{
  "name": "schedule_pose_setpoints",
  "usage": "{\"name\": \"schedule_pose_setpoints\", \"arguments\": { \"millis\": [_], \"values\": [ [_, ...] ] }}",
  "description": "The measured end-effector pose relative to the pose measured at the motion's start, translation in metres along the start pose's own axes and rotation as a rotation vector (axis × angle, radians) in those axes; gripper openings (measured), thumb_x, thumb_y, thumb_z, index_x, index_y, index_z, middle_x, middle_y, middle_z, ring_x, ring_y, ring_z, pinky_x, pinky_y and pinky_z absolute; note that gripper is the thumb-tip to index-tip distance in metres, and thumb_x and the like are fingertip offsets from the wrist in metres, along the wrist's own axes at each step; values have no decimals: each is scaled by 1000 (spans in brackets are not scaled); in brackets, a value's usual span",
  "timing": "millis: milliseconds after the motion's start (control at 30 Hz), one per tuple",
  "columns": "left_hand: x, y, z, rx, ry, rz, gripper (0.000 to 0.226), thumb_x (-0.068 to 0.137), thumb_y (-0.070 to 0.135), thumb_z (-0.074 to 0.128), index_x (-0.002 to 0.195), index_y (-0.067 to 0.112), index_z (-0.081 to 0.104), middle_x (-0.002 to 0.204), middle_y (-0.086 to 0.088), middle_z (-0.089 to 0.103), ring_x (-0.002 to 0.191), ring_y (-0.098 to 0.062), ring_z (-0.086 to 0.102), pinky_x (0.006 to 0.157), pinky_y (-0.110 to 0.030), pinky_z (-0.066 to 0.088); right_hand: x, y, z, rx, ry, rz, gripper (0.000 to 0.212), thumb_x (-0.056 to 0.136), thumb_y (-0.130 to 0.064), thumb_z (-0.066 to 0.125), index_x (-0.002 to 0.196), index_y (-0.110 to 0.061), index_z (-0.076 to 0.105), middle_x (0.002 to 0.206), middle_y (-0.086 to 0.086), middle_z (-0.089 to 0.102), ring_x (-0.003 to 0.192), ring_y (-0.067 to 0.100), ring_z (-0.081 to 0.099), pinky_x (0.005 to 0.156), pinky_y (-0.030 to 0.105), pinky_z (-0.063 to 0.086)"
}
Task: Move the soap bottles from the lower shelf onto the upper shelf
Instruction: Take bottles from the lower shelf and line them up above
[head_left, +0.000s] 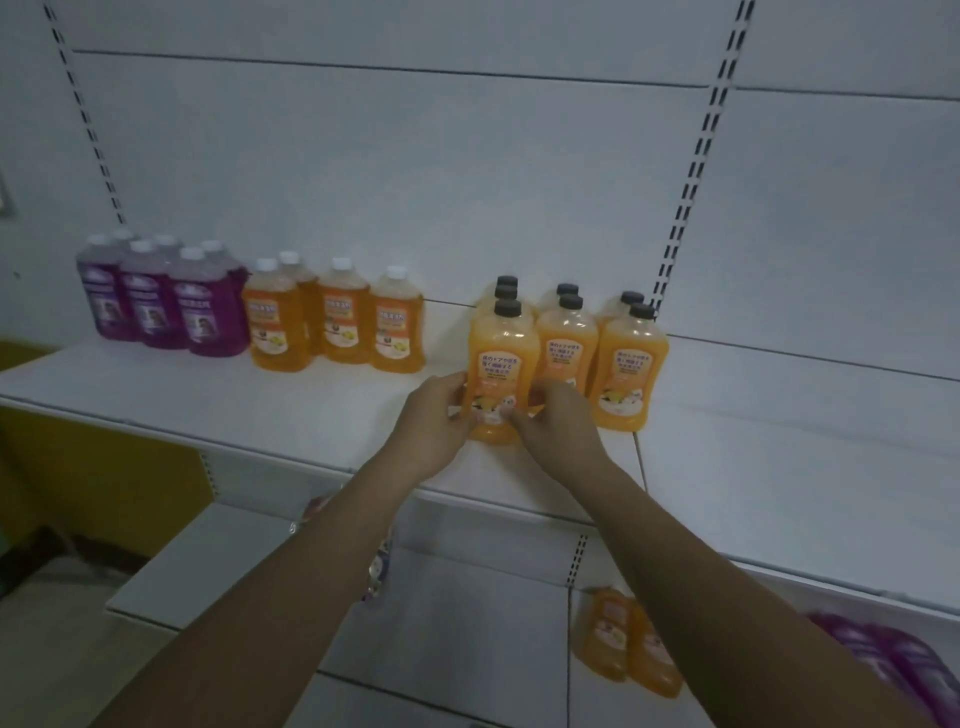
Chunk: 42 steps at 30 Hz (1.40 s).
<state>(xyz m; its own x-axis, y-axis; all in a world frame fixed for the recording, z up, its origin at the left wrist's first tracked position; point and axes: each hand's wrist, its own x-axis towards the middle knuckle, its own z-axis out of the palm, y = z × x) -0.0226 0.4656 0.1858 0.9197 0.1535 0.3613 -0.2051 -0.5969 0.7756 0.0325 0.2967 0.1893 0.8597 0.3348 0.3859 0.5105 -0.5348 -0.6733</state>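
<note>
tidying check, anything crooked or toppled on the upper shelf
Nothing stands out: purple bottles, white-capped orange bottles and black-capped orange bottles stand upright, including the front bottle gripped by left hand and right hand.

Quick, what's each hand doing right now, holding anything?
Left hand: holds the black-capped orange bottle, low on its left side.
Right hand: holds the same bottle, low on its right side.

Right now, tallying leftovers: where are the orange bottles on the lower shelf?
Head view, lower right: two orange plastic soap bottles on the white lower shelf, left of purple bottles.
</note>
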Motion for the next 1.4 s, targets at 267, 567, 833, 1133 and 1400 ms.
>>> {"name": "schedule_pose_setpoints", "arguments": {
  "millis": [267, 567, 833, 1133, 1400],
  "values": [
    [24, -8, 6, -88, -40, -75, 31, 95, 14, 69, 125, 23, 69, 114, 5, 73, 108, -18, 69, 100, -40, 56, 23, 10, 13, -42, 8, 115, 27, 96, -27, 69, 121, -16, 67, 116, 1, 73, 105, 19, 69, 80, 21, 47],
    [26, -3, 4, -73, -40, -138, 32, 100, 22, 64, 132, 21, 62, 128, -3, 69, 116, -21, 65, 103, -42, 54, 31, 13, 17, -21, 9, 114, 26, 92, -30, 73, 114, -16, 69, 105, -1, 73, 96, 15, 70, 81, 26, 54],
    [-26, 40, -6, 128, 126, 27, 57, 97, 25, 69, 148, 18, 48, 144, -4, 57, 131, -24, 54, 104, -36, 44, -53, -6, -44, -27, 76, 8, 34, 93, -32, 73, 123, -22, 63, 110, -13, 60, 80, 2, 61, 72, 12, 49],
    [-134, 114, 117, -130, -460, 135, 9, 85, 32, 72, 89, 39, 76, 87, 28, 75, 81, 5, 72, 71, -7, 52, -233, 66, -136, 64, 251, 144, 18, 99, -37, 64, 86, -27, 70, 74, -20, 61, 70, 6, 61, 63, 20, 48],
    [-155, 57, 328, -78, -860, -91, 16, 95, 37, 71, 111, 34, 73, 102, 22, 72, 97, 2, 68, 88, -24, 58, -303, 218, -153, 72, 296, 621, 16, 94, -42, 70, 89, -27, 72, 85, -14, 70, 75, 4, 65, 65, 24, 53]
  ]
}}
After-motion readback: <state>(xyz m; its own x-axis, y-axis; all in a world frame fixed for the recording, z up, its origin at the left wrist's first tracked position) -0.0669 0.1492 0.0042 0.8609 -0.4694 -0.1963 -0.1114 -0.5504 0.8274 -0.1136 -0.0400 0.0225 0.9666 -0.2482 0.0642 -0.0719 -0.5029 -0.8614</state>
